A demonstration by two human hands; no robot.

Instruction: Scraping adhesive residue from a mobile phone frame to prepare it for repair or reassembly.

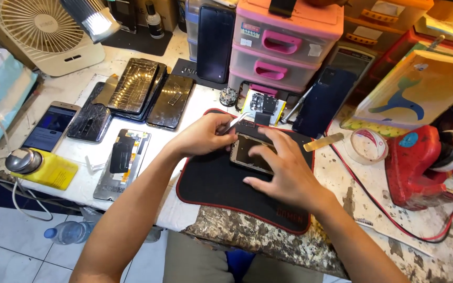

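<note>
So there's an opened phone lying back-off on a black mat with red edging, about mid-bench, and both hands are on it. The right hand is spread flat over the phone with fingers pressing down on the frame, so nothing is clasped in that grip, it's just pinning the thing in place. The left hand has its grip pinched shut around a pair of thin metal tweezers, tips pointing at the top edge of the phone. Just past the mat sits a small yellowish parts tray, and behind that a pink plastic drawer unit. Off to the left there's a bunch of other phones and cracked screens laid out on the bench, plus a white fan. On the right, a roll of clear tape and a red tool.
</note>
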